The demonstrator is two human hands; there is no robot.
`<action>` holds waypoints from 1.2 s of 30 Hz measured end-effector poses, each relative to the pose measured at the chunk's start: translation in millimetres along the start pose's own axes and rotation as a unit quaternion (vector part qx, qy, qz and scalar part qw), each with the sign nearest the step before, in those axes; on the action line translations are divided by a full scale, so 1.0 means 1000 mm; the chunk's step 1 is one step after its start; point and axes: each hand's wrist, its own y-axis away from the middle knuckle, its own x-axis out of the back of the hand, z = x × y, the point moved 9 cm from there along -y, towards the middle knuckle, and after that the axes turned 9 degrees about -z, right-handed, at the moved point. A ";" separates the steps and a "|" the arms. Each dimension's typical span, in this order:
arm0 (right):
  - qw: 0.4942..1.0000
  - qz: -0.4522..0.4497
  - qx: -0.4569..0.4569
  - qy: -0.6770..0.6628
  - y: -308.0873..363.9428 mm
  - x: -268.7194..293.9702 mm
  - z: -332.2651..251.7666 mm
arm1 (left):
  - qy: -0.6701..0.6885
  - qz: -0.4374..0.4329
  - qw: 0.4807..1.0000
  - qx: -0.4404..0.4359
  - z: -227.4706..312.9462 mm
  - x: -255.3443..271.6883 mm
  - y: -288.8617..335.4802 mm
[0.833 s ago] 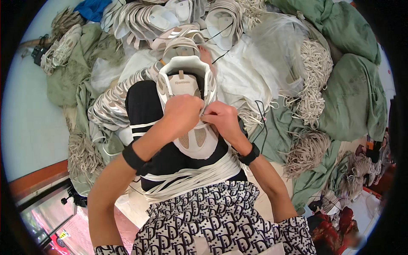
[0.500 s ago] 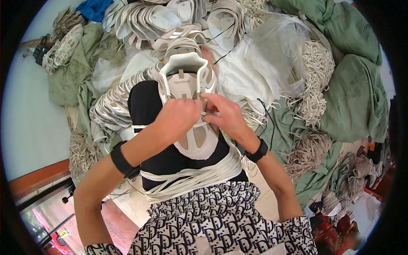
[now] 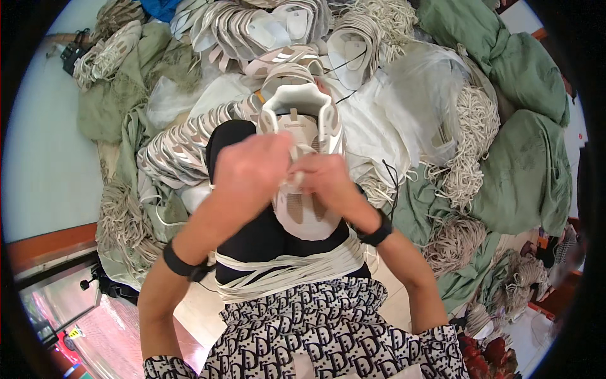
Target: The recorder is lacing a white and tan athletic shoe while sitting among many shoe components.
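A beige and white shoe upper (image 3: 306, 224) rests on my lap, its toe toward me and its padded collar away from me. Over its eyelet area my left hand (image 3: 252, 167) is closed and blurred by motion, at the left side of the tongue (image 3: 298, 129). Closed in a pinch, my right hand (image 3: 323, 180) is on the right side, close to the left. A short stretch of pale shoelace (image 3: 297, 179) shows between the two hands; the fingertips are partly smeared. Many loose white shoelaces (image 3: 297, 271) lie across my thighs.
Stacked shoe uppers (image 3: 189, 142) lie to the left, with more nested stacks (image 3: 265, 28) at the far side. Bundles of laces (image 3: 470, 139) lie on the right beside green cloth sacks (image 3: 521, 174). Translucent plastic (image 3: 416, 95) and white cloth (image 3: 379, 126) spread beyond my lap.
The view has shifted, so the shoe upper appears further right. My left hand has risen slightly and turned blurry, while pale lace now shows between my hands.
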 end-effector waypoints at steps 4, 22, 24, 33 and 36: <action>0.977 0.198 -0.070 -0.046 0.034 0.137 0.029 | -0.098 -0.053 0.979 0.171 -0.118 0.021 0.056; 0.961 0.137 -0.062 0.231 0.029 0.178 0.002 | -0.060 -0.092 0.994 0.021 -0.038 0.006 0.053; 0.985 -0.041 -0.012 0.167 -0.001 0.092 -0.020 | -0.045 -0.053 0.998 -0.008 0.000 -0.021 0.052; 0.922 -0.058 0.099 0.371 -0.009 0.032 -0.021 | -0.134 -0.102 0.986 0.001 0.014 -0.063 0.036; 0.924 -0.064 0.111 0.361 -0.010 0.035 -0.021 | -0.155 -0.115 0.981 -0.037 0.015 -0.062 0.031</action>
